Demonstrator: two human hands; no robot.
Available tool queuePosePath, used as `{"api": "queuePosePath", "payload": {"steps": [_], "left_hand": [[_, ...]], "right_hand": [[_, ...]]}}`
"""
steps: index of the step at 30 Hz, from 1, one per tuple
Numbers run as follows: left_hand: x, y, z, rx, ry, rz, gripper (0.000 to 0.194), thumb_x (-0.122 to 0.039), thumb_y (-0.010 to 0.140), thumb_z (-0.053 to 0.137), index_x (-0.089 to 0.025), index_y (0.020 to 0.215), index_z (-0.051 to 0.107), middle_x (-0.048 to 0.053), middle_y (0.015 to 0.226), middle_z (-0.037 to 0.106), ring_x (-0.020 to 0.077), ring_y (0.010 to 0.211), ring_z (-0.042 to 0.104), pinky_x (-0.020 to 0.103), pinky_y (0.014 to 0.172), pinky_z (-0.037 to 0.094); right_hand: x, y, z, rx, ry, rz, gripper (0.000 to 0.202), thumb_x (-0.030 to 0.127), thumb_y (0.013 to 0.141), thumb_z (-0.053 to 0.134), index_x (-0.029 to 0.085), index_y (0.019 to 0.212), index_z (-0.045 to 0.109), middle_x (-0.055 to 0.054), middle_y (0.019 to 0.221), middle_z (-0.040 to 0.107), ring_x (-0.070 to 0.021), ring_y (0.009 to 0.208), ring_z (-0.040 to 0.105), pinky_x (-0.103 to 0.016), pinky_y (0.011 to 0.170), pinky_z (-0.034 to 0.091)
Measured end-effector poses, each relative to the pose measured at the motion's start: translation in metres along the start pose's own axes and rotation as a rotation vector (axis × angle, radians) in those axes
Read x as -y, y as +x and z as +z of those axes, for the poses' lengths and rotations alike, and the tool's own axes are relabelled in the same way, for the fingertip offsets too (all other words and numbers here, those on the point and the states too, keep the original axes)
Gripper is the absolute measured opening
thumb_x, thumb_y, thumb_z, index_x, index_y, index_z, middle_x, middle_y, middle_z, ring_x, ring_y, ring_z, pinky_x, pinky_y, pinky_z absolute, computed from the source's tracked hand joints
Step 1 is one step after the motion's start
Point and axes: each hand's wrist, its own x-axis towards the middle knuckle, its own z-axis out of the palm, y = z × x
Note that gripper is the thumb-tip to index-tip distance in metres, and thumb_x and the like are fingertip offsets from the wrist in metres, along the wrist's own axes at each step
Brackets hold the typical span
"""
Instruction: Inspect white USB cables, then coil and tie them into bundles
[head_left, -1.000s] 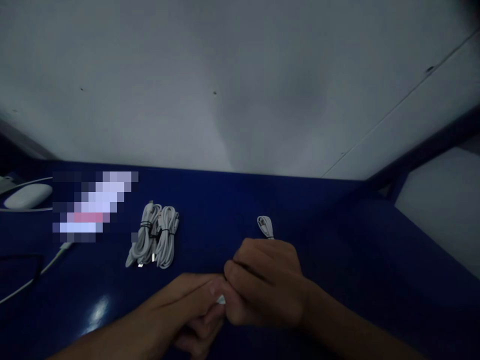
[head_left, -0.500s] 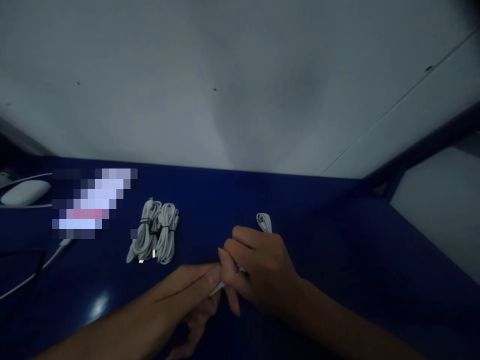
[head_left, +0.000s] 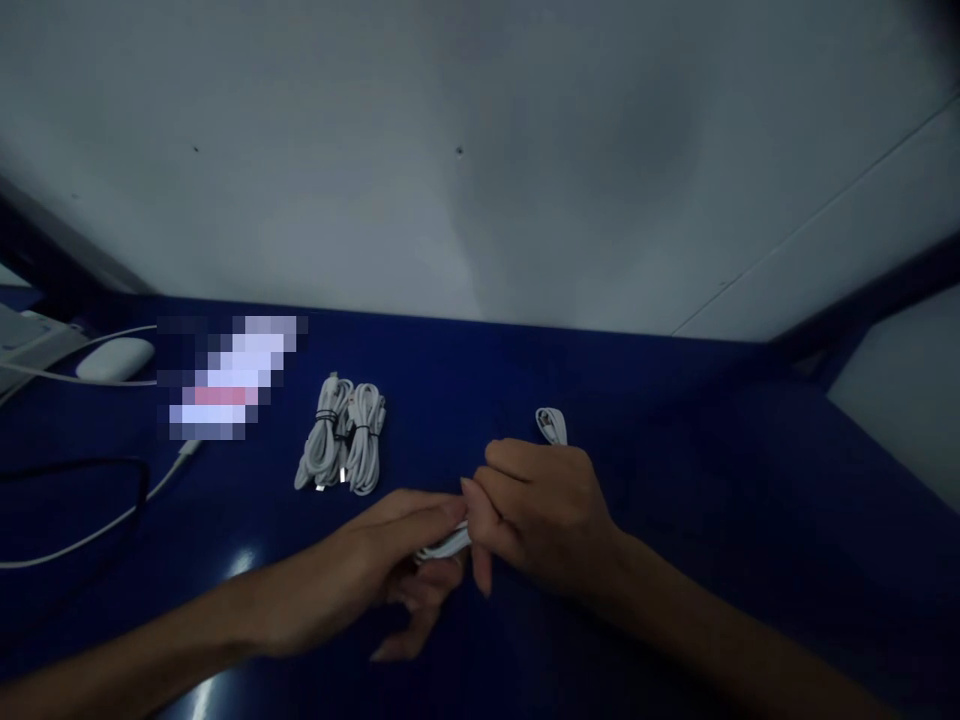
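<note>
Between my two hands is a white cable (head_left: 448,545), gathered in a bundle and mostly hidden by fingers. My left hand (head_left: 397,540) pinches one end of it between thumb and fingers, the lower fingers curling beneath. Closed around the other part, my right hand (head_left: 544,510) presses up against the left fingertips. A looped white cable end (head_left: 553,426) shows just beyond the right knuckles; whether it belongs to the held bundle I cannot tell. Left of the hands lie several coiled white cables (head_left: 365,440), bound with dark ties and side by side on the blue table (head_left: 465,380).
A blurred-out bright device (head_left: 247,370) lies at the left with a white lead (head_left: 161,485) plugged in. Beside it are a white rounded object (head_left: 116,359), a dark cord (head_left: 112,461) and a pale box (head_left: 37,340). A grey wall (head_left: 337,180) rises behind the table.
The view has shifted, so everything sits further right and slightly higher. More of the white cable bundle shows between my hands, and my left lower fingers have spread a little.
</note>
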Motion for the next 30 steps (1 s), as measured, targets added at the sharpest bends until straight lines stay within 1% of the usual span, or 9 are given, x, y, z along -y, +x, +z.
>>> {"api": "queuePosePath", "payload": {"steps": [4,8,11,13,15,19,24,26,30], "left_hand": [[-0.001,0.0,-0.002,0.099,0.003,0.005,0.05,-0.054,0.117,0.045,-0.017,0.108,0.077,-0.004,0.081,0.044,0.0094,0.054,0.041,0.023,0.048,0.04],[0.003,0.0,-0.003,0.163,0.065,-0.024,0.05,-0.065,0.112,0.053,-0.02,0.095,0.063,-0.002,0.086,0.046,0.013,0.063,0.046,0.027,0.057,0.046],[0.006,0.001,-0.003,0.156,0.06,-0.035,0.048,-0.064,0.113,0.051,-0.022,0.091,0.054,-0.004,0.08,0.041,0.0131,0.062,0.039,0.026,0.056,0.042],[0.008,0.002,-0.003,0.128,0.037,-0.036,0.044,-0.058,0.115,0.051,-0.023,0.091,0.054,-0.007,0.075,0.036,0.0125,0.059,0.031,0.025,0.055,0.04],[0.009,0.003,-0.002,0.089,0.018,-0.025,0.039,-0.054,0.117,0.051,-0.023,0.094,0.058,-0.008,0.07,0.033,0.0125,0.057,0.027,0.024,0.055,0.04],[0.008,0.006,-0.002,0.092,0.004,0.008,0.04,-0.054,0.117,0.051,-0.022,0.1,0.067,-0.009,0.067,0.029,0.0129,0.056,0.026,0.024,0.055,0.043],[0.001,0.004,-0.003,0.181,0.061,-0.042,0.05,-0.059,0.117,0.047,-0.018,0.106,0.075,-0.007,0.07,0.04,0.0118,0.056,0.033,0.026,0.058,0.049],[-0.001,0.003,-0.001,0.18,0.061,-0.052,0.05,-0.059,0.116,0.048,-0.019,0.101,0.072,-0.007,0.068,0.04,0.0119,0.055,0.035,0.027,0.059,0.05],[0.002,0.001,0.004,0.163,-0.037,-0.098,0.046,-0.061,0.114,0.054,-0.022,0.089,0.056,-0.007,0.07,0.038,0.012,0.057,0.032,0.025,0.056,0.048]], "right_hand": [[-0.002,-0.004,-0.002,-0.102,0.002,-0.079,0.047,0.01,0.105,0.056,0.019,0.059,0.053,0.006,0.057,0.044,-0.0087,0.048,0.036,-0.027,0.045,0.027],[-0.004,-0.007,-0.002,-0.165,0.047,-0.174,0.041,0.012,0.107,0.056,0.019,0.067,0.059,0.005,0.063,0.049,-0.0093,0.053,0.041,-0.026,0.049,0.033],[-0.007,-0.006,-0.003,-0.121,0.07,-0.188,0.038,0.013,0.107,0.059,0.018,0.07,0.062,0.004,0.065,0.052,-0.0093,0.055,0.045,-0.026,0.049,0.035],[-0.009,-0.005,-0.004,-0.065,0.052,-0.19,0.042,0.015,0.109,0.057,0.018,0.067,0.061,0.004,0.063,0.053,-0.0096,0.054,0.044,-0.027,0.049,0.035],[-0.01,-0.004,-0.005,-0.04,0.019,-0.18,0.047,0.017,0.11,0.056,0.019,0.063,0.058,0.005,0.059,0.051,-0.0095,0.051,0.041,-0.028,0.047,0.033],[-0.009,-0.002,-0.007,-0.048,0.012,-0.117,0.05,0.014,0.106,0.055,0.019,0.057,0.056,0.006,0.054,0.046,-0.0086,0.047,0.035,-0.027,0.044,0.029],[-0.005,-0.002,-0.008,-0.091,0.091,-0.139,0.052,0.009,0.106,0.052,0.017,0.055,0.058,0.005,0.052,0.046,-0.0082,0.046,0.036,-0.028,0.044,0.031],[-0.005,-0.003,-0.007,-0.13,0.107,-0.153,0.054,0.01,0.108,0.051,0.017,0.055,0.058,0.005,0.052,0.045,-0.0085,0.046,0.035,-0.029,0.043,0.032],[-0.006,-0.005,-0.002,-0.167,0.096,-0.174,0.053,0.01,0.108,0.052,0.018,0.056,0.058,0.004,0.053,0.046,-0.0095,0.048,0.036,-0.029,0.042,0.031]]}}
